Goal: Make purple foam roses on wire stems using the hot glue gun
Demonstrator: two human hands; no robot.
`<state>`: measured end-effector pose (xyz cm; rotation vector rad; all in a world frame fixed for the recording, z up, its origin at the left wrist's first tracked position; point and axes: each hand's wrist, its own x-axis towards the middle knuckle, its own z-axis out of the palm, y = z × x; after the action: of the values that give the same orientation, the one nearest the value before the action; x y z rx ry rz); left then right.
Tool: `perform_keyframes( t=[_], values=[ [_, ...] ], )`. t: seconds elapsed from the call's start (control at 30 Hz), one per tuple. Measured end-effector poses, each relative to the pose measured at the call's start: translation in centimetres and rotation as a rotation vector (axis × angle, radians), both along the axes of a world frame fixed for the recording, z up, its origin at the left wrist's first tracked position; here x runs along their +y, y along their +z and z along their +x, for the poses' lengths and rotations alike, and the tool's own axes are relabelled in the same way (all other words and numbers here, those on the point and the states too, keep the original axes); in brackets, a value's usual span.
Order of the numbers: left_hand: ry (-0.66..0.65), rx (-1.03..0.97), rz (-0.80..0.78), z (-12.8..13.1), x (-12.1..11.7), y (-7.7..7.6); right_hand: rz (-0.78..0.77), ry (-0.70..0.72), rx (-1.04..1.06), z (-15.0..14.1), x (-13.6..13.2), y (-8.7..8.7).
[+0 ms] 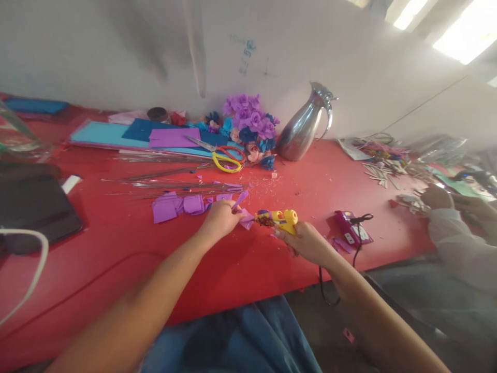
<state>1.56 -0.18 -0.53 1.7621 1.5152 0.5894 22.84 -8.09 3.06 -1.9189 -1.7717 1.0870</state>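
My right hand (pixel 306 239) is wrapped round the handle of a yellow glue gun (pixel 285 220), its brown-crusted nozzle pointing left. The tip is close to a purple paper piece (pixel 247 219) that my left hand (pixel 222 220) pinches; whether they touch I cannot tell. A narrow purple strip sticks up from the same left fingers. Just left of that hand, purple paper squares (pixel 167 207) lie in small overlapping piles. Behind them are thin wire stems (pixel 186 187), laid in bundles across the red table.
Scissors (pixel 225 158) with red and yellow handles rest on coloured paper sheets (pixel 104 135). Purple paper flowers (pixel 250 116) and a steel jug (pixel 305 127) stand by the wall. A power strip (pixel 351 228) with a black cord lies right. Another person's hand (pixel 437 198) is at far right.
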Motion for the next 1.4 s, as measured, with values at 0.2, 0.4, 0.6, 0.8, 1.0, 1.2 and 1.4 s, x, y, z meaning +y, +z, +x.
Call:
perform_keyframes(
  t=[0.2, 0.4, 0.6, 0.8, 1.0, 1.2, 1.4],
  values=[
    [-0.025, -0.012, -0.023, 0.0, -0.1, 0.1, -0.003, -0.017, -0.019, 0.5, 0.1, -0.8],
    [0.009, -0.135, -0.014, -0.3, 0.1, -0.1, -0.008, -0.171, 0.225, 2.1, 2.7, -1.9],
    [0.091, -0.331, 0.041, -1.7, 0.8, 1.0, 0.017, -0.247, 0.290, 3.5, 9.5, -1.7],
    [0.171, -0.398, 0.052, -3.3, 1.4, 1.7, 0.169, -0.340, -0.005, 3.6, 11.4, -1.6],
    [0.139, -0.425, 0.085, -3.8, 1.9, 1.3, 0.503, 0.057, -0.189, -1.9, 9.6, 1.0],
    [0.080, -0.351, 0.118, -4.0, 1.8, 1.8, 0.378, 0.393, 0.055, -7.7, 9.5, 1.7],
    [0.147, -0.475, 0.105, -3.7, 1.2, 2.3, 0.416, 0.048, 0.244, -6.9, 10.3, -0.7]
  ],
)
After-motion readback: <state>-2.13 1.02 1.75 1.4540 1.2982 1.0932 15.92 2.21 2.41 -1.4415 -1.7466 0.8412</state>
